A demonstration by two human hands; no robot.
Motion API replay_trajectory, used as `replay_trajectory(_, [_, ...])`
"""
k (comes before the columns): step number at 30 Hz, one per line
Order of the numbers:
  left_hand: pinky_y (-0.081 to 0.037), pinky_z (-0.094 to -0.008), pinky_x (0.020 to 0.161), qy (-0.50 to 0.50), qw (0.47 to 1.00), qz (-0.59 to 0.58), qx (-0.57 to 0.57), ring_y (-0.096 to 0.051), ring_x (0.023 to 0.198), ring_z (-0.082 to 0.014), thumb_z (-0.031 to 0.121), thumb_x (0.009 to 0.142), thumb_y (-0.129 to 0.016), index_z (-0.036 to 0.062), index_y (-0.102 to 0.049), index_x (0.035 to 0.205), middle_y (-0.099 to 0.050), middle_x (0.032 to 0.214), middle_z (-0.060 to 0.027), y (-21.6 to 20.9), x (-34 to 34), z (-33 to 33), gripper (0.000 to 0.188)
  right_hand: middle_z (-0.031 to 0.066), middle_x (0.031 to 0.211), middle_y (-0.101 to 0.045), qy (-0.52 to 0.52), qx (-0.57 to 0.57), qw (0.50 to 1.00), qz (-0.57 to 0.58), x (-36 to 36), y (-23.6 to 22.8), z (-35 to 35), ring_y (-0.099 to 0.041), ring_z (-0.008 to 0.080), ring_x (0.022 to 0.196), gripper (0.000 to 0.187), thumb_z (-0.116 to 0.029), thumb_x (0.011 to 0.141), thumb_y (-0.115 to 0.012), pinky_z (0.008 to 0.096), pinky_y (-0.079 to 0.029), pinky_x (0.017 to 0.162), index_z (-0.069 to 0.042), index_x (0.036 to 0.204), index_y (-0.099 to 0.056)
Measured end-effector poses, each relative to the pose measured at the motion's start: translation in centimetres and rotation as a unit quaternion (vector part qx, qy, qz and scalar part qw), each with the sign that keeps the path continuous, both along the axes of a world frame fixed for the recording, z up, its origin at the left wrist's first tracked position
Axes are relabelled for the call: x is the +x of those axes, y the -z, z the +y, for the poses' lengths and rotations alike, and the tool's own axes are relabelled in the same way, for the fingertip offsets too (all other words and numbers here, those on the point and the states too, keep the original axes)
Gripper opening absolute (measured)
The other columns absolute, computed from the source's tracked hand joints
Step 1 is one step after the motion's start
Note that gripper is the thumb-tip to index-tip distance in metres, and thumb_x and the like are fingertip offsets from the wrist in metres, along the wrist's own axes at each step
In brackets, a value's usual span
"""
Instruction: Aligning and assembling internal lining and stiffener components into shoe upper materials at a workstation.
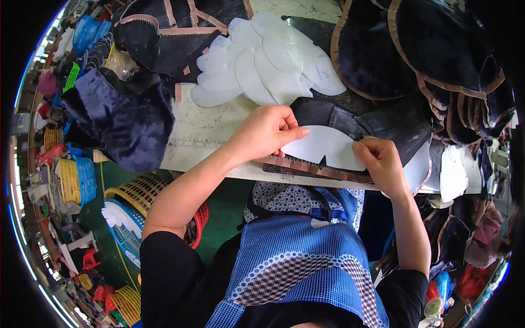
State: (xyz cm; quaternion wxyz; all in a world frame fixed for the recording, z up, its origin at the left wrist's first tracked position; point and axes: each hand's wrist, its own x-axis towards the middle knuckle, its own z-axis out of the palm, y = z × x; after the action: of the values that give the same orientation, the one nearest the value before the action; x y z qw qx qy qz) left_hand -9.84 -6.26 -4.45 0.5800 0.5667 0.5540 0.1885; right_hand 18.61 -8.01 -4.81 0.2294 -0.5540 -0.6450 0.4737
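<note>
Between my two hands lies a white curved sheet piece (320, 146) with a small dark notch in its lower edge. My left hand (267, 130) pinches its upper left side between thumb and fingers. At its right end, my right hand (381, 161) grips the edge with thumb and bent fingers. Under the sheet is a black piece (331, 113) with a pinkish-brown notched border (301, 162) along the near side. Just beyond my left hand, several translucent white rounded pieces (249, 71) lie in an overlapping heap.
Black plush pieces with brown borders (377, 49) are piled at the far right. Dark fluffy fabric (131, 123) hangs over the left of the pale table (202, 128). A yellow basket (136, 191) and a red basket (200, 224) stand below the table on the green floor.
</note>
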Motion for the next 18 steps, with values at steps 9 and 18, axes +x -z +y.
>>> replay_trajectory(9, [-0.051,-0.0424,0.101,0.168,0.858,0.155,0.460,-0.055,0.127,-0.0327,0.020,0.072,-0.086,0.0042,-0.055,0.123,-0.055,0.133,-0.0154,0.3,0.0,-4.5,0.062,0.0155,0.102,-0.067,-0.093,0.375,0.907,-0.167,-2.1,-5.0,-1.6,-0.066,0.0345,0.093,0.031,-0.002,0.066,-0.075,0.0430,-0.056,0.080,-0.002,0.095,-0.065])
replay_trajectory(18, [-0.053,-0.0419,0.100,0.058,0.830,0.141,0.536,-0.067,0.116,-0.0315,0.013,0.076,-0.079,-0.0020,-0.061,0.128,-0.066,0.127,-0.0163,3.2,3.6,-3.9,0.057,0.0232,0.113,-0.072,-0.134,0.378,0.901,-0.165,-3.4,-1.6,-1.0,-0.071,0.0368,0.102,0.035,-0.009,0.085,-0.064,0.0428,-0.056,0.092,0.007,0.117,-0.066])
